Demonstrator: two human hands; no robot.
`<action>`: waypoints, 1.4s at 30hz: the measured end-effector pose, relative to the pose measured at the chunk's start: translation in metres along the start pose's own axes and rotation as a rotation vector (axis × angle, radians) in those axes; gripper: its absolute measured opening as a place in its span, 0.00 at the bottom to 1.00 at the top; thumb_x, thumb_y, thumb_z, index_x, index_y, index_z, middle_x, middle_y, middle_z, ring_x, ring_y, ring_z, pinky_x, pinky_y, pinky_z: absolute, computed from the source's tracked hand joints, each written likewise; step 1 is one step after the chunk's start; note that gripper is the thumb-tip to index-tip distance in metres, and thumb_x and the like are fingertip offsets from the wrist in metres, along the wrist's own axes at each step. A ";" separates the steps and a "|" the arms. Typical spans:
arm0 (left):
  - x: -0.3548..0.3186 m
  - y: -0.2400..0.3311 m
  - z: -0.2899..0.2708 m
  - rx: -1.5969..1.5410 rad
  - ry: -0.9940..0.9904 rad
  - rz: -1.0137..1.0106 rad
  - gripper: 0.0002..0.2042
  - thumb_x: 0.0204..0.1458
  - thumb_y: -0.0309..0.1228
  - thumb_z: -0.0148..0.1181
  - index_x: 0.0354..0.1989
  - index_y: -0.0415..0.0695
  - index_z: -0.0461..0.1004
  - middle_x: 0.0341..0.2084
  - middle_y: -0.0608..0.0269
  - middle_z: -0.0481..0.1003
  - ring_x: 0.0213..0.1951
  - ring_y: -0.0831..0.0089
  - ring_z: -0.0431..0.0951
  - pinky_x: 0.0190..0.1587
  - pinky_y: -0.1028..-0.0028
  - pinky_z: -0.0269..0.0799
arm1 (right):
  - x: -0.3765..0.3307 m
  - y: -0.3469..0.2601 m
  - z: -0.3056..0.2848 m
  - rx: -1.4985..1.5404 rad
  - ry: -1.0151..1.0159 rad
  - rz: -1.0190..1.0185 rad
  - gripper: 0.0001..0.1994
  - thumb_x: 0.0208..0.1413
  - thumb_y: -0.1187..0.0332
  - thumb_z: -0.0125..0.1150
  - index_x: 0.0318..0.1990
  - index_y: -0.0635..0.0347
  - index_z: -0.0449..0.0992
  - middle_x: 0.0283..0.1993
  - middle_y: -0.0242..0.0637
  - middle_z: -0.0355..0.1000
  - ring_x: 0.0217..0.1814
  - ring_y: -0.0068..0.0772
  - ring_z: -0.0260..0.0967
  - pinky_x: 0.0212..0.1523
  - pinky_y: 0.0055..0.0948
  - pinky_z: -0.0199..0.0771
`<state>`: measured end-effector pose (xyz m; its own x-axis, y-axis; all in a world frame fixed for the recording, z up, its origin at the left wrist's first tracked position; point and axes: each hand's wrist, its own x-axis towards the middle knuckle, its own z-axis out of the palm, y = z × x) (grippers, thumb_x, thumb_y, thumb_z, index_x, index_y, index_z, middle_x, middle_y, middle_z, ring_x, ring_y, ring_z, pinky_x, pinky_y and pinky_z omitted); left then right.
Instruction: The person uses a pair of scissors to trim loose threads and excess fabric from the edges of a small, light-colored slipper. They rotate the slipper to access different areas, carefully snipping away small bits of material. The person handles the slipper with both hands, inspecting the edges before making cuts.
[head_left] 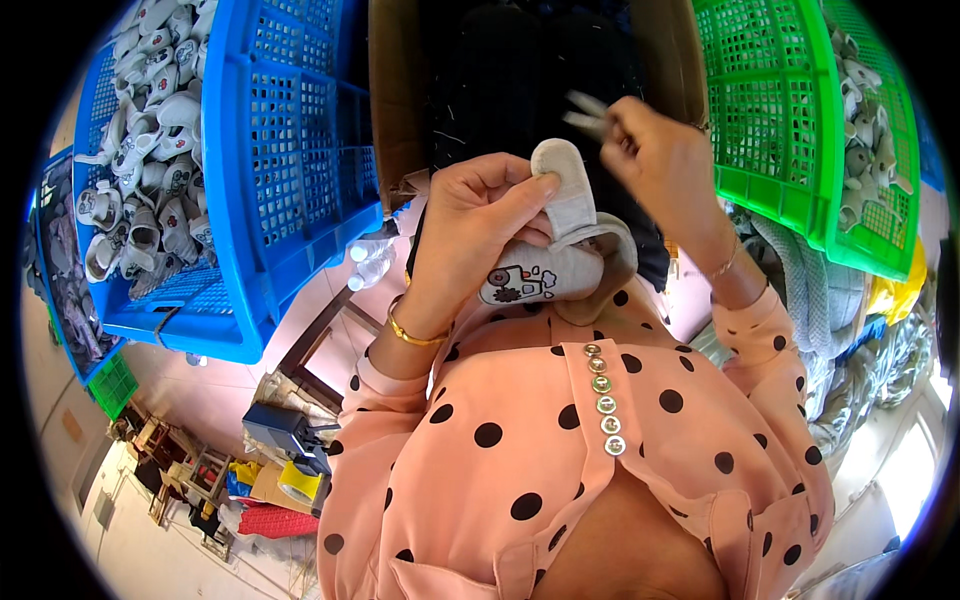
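A small grey-white baby shoe (570, 265) is held just off the centre, toward between one and two o'clock. Its strap (566, 180) is pinched by the left hand (485, 220), with the thumb laid on the strap and the fingers closed around it; the free end of the strap is directed to twelve o'clock. An embroidered vehicle (518, 284) is seen on the shoe's lower left side, and the foot opening is turned to three o'clock. By the right hand (655, 150), farther out in the same direction, a pair of thread snips (590, 115) is gripped in bent fingers. The blades are pointed to about ten o'clock and are seen apart from the strap; they are blurred, so it cannot be told how far they are parted. A gold bangle (415, 333) is worn on the left wrist.

At ten o'clock a blue plastic crate (225, 200) is placed, in which many similar shoes (155, 110) are piled. At two o'clock a green plastic crate (760, 120) is seen, with pale pieces (862, 150) inside, whose kind cannot be told clearly. Between the crates, at twelve o'clock, dark trousers (490, 90) are framed by a cardboard box (392, 100). Toward six o'clock, a pink polka-dot shirt (560, 480) is shown
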<state>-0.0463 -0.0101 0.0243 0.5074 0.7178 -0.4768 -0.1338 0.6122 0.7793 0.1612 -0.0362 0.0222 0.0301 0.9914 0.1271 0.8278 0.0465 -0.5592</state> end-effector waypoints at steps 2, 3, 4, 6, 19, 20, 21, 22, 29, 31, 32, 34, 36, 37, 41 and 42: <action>0.000 -0.001 -0.001 0.007 0.010 -0.007 0.06 0.56 0.27 0.62 0.36 0.35 0.79 0.25 0.58 0.80 0.24 0.77 0.80 0.27 0.80 0.79 | 0.004 0.017 -0.001 0.132 -0.018 0.253 0.07 0.53 0.67 0.62 0.34 0.61 0.75 0.21 0.39 0.72 0.21 0.39 0.71 0.24 0.30 0.68; -0.001 -0.001 -0.001 0.010 0.017 -0.014 0.07 0.56 0.27 0.62 0.36 0.35 0.79 0.25 0.58 0.79 0.24 0.77 0.80 0.27 0.80 0.79 | 0.003 0.016 -0.006 0.190 -0.035 0.247 0.09 0.55 0.65 0.62 0.34 0.62 0.75 0.20 0.39 0.71 0.20 0.36 0.70 0.24 0.29 0.68; -0.001 -0.001 -0.002 0.007 0.008 -0.016 0.07 0.56 0.27 0.62 0.36 0.35 0.79 0.25 0.58 0.80 0.24 0.77 0.80 0.27 0.80 0.79 | 0.001 0.012 -0.010 0.248 -0.052 0.242 0.10 0.56 0.64 0.62 0.35 0.63 0.75 0.20 0.39 0.70 0.20 0.34 0.69 0.24 0.28 0.67; -0.001 -0.002 -0.002 -0.002 -0.009 -0.021 0.07 0.56 0.28 0.62 0.37 0.35 0.79 0.26 0.58 0.80 0.24 0.77 0.80 0.28 0.80 0.79 | -0.004 -0.002 -0.009 0.456 -0.127 0.211 0.13 0.57 0.61 0.63 0.35 0.64 0.75 0.20 0.38 0.69 0.19 0.29 0.66 0.23 0.26 0.66; 0.003 -0.010 -0.010 -0.027 -0.094 -0.016 0.15 0.64 0.36 0.53 0.44 0.35 0.76 0.30 0.58 0.80 0.29 0.74 0.81 0.34 0.77 0.80 | -0.024 -0.007 -0.007 0.763 -0.555 0.291 0.14 0.63 0.61 0.59 0.36 0.66 0.72 0.23 0.26 0.60 0.28 0.12 0.52 0.26 0.19 0.59; 0.002 -0.010 -0.011 -0.015 -0.096 -0.012 0.15 0.64 0.37 0.52 0.45 0.35 0.76 0.31 0.58 0.80 0.30 0.74 0.81 0.36 0.77 0.80 | -0.024 -0.008 -0.007 0.785 -0.553 0.310 0.14 0.63 0.61 0.58 0.36 0.66 0.73 0.24 0.24 0.60 0.28 0.12 0.53 0.27 0.18 0.59; 0.001 -0.009 -0.011 -0.004 -0.100 -0.007 0.16 0.64 0.37 0.52 0.45 0.35 0.76 0.31 0.58 0.80 0.32 0.75 0.81 0.37 0.77 0.79 | -0.024 -0.008 -0.006 0.798 -0.545 0.310 0.14 0.63 0.61 0.58 0.37 0.67 0.73 0.25 0.24 0.60 0.28 0.12 0.53 0.27 0.18 0.59; 0.000 -0.010 -0.011 0.017 -0.113 0.012 0.15 0.64 0.36 0.53 0.45 0.35 0.76 0.32 0.59 0.80 0.33 0.76 0.80 0.39 0.77 0.78 | -0.026 -0.007 -0.005 0.811 -0.536 0.310 0.14 0.63 0.62 0.58 0.37 0.67 0.73 0.25 0.24 0.60 0.28 0.12 0.53 0.27 0.18 0.59; -0.007 -0.017 -0.021 0.358 -0.245 0.077 0.12 0.59 0.30 0.60 0.47 0.36 0.76 0.33 0.65 0.79 0.36 0.84 0.76 0.41 0.82 0.73 | -0.025 -0.009 -0.001 0.802 -0.533 0.307 0.13 0.63 0.62 0.58 0.37 0.67 0.72 0.25 0.24 0.60 0.28 0.11 0.52 0.26 0.18 0.58; -0.008 -0.013 -0.019 0.312 -0.199 0.069 0.11 0.58 0.30 0.61 0.45 0.36 0.77 0.32 0.65 0.79 0.35 0.84 0.76 0.39 0.83 0.73 | -0.025 -0.009 0.001 0.789 -0.519 0.284 0.14 0.63 0.62 0.58 0.36 0.67 0.72 0.24 0.25 0.60 0.28 0.12 0.52 0.26 0.18 0.59; -0.008 -0.011 -0.015 0.244 -0.159 0.065 0.11 0.58 0.30 0.61 0.44 0.36 0.77 0.31 0.65 0.79 0.34 0.83 0.77 0.38 0.82 0.73 | -0.026 -0.008 0.002 0.782 -0.512 0.272 0.14 0.63 0.61 0.58 0.36 0.67 0.72 0.24 0.25 0.60 0.28 0.12 0.52 0.26 0.18 0.59; -0.008 -0.011 -0.011 0.153 -0.097 0.062 0.11 0.58 0.31 0.61 0.43 0.36 0.78 0.30 0.65 0.79 0.32 0.83 0.77 0.37 0.83 0.73 | -0.027 -0.008 0.004 0.755 -0.497 0.250 0.14 0.63 0.61 0.58 0.36 0.67 0.72 0.23 0.27 0.59 0.28 0.12 0.52 0.26 0.19 0.59; -0.007 -0.011 -0.011 0.109 -0.059 0.063 0.11 0.58 0.31 0.61 0.43 0.36 0.79 0.30 0.65 0.79 0.31 0.83 0.76 0.36 0.83 0.73 | -0.027 -0.009 0.004 0.715 -0.476 0.210 0.15 0.63 0.60 0.58 0.36 0.67 0.71 0.22 0.29 0.60 0.26 0.14 0.53 0.26 0.20 0.60; -0.006 -0.011 -0.011 0.106 -0.059 0.058 0.11 0.58 0.31 0.61 0.44 0.36 0.79 0.29 0.66 0.79 0.31 0.84 0.76 0.36 0.83 0.73 | -0.028 -0.011 0.003 0.688 -0.463 0.182 0.15 0.62 0.60 0.58 0.36 0.67 0.71 0.22 0.31 0.61 0.25 0.16 0.55 0.25 0.21 0.60; -0.004 -0.010 -0.012 0.092 -0.050 0.042 0.11 0.59 0.30 0.60 0.45 0.36 0.79 0.29 0.66 0.79 0.31 0.84 0.76 0.36 0.84 0.73 | -0.023 -0.018 -0.008 0.367 -0.372 0.048 0.19 0.59 0.53 0.61 0.35 0.64 0.71 0.21 0.36 0.68 0.20 0.28 0.66 0.23 0.25 0.64; -0.005 -0.011 -0.012 0.087 -0.045 0.037 0.11 0.59 0.30 0.60 0.45 0.36 0.79 0.29 0.66 0.79 0.31 0.84 0.76 0.35 0.84 0.73 | -0.021 -0.019 -0.013 0.256 -0.301 -0.034 0.20 0.58 0.51 0.61 0.34 0.63 0.71 0.21 0.36 0.69 0.20 0.31 0.67 0.22 0.26 0.65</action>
<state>-0.0572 -0.0161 0.0131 0.5413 0.7227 -0.4298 -0.0796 0.5529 0.8294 0.1520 -0.0590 0.0407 -0.1921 0.9784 -0.0760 0.6579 0.0709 -0.7498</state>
